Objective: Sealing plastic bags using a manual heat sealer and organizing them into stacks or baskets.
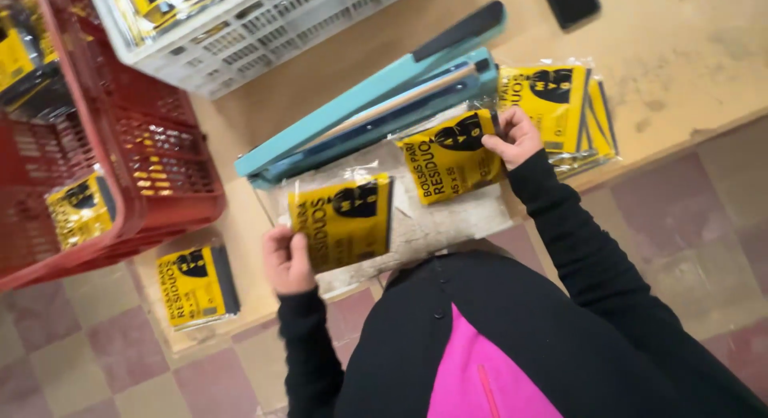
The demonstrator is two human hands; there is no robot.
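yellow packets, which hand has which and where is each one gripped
The left hand grips one yellow packet by its left edge. The right hand pinches a second yellow packet at its upper right corner, beside the teal heat sealer.

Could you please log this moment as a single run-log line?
left hand: holds yellow packet | right hand: holds second packet by heat sealer | nearby: packet stack, red crate

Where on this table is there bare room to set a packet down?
Bare wood lies at the far right, between the black phone and the stack of yellow packets, and between the white crate and the teal sealer. It is crowded near the left hand and right hand.
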